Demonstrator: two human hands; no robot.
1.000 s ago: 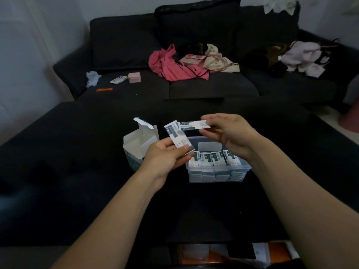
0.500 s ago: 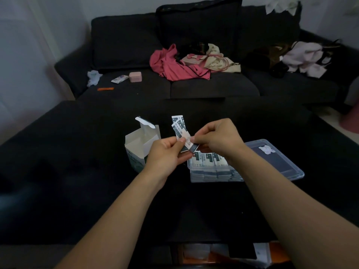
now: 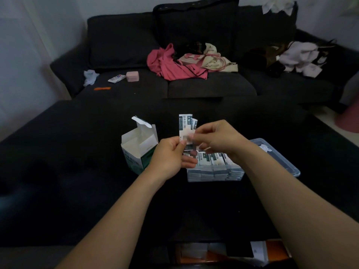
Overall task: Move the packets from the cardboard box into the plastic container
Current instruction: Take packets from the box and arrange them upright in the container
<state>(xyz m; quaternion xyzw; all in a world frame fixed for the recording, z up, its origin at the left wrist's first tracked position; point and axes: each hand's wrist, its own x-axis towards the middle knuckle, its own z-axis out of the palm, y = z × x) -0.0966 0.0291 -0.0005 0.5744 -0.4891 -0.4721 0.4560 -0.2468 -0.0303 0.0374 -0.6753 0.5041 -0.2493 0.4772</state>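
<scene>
Both hands meet just above the near-left corner of the plastic container [image 3: 214, 172], fingers curled around a small fan of packets [image 3: 185, 126]. Her left hand [image 3: 171, 159] grips the lower ends of them between thumb and fingers, so the white-and-dark strips stand upright with their top edges well clear of the knuckles. The right hand [image 3: 217, 140] comes in from the right and pinches the same bunch at its middle, its fingertips blurred. The two hands are touching or very nearly so; I cannot tell which.

Below them the container sits on the dark surface [image 3: 77, 171], its clear wall showing packets stacked close to the rim, a row of them lying flat on top. Just to its right, partly behind the right forearm, lies the clear lid [image 3: 279, 162], one corner reaching toward the near right.

Left of the hands stands the cardboard box [image 3: 138, 150], flap up and mouth open; the left hand hides its near-right edge. What lies inside I cannot make out.

Open dark surface runs wide to the left and toward me, and a broad strip lies beyond the box up to the sofa [image 3: 194, 88]. On the sofa seat far back lie a pink garment [image 3: 171, 66], a cream bag [image 3: 209, 59], a small pink case [image 3: 132, 76] and pale clothes [image 3: 303, 57] at the far right.
</scene>
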